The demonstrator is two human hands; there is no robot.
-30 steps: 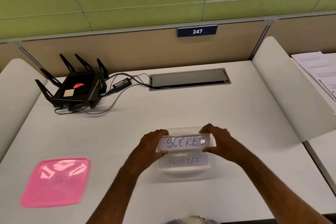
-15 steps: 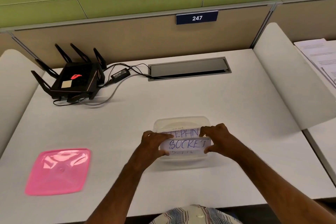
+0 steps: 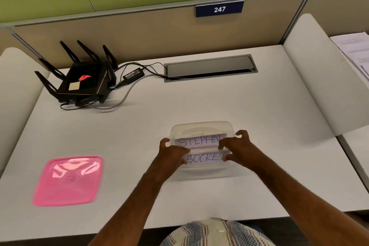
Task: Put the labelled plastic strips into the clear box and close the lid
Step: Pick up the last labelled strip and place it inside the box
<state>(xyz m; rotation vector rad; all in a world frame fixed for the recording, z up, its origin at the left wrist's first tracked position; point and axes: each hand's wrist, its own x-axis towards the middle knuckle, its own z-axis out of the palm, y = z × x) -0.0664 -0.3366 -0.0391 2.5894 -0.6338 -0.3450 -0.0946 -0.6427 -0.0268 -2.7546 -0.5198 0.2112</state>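
Observation:
The clear box (image 3: 201, 126) sits open on the white desk in front of me. Inside it lies a strip reading STEPHN (image 3: 197, 142), with another strip edge showing behind it. A strip marked SOCKET (image 3: 204, 158) sits low in the near half of the box, pinched at its ends by my left hand (image 3: 171, 154) and my right hand (image 3: 237, 148). Whatever lies under the SOCKET strip is hidden. The pink lid (image 3: 67, 180) lies flat on the desk, well to the left of the box.
A black router (image 3: 81, 82) with antennas, its adapter and cables sit at the back left. A grey cable hatch (image 3: 209, 68) is set into the desk's far side. Rounded white dividers flank the desk; papers (image 3: 355, 50) lie beyond the right one.
Both hands have lowered the SOCKET strip toward me into the near part of the box, uncovering the STEPHN strip behind it and covering the one below. My head has tipped down.

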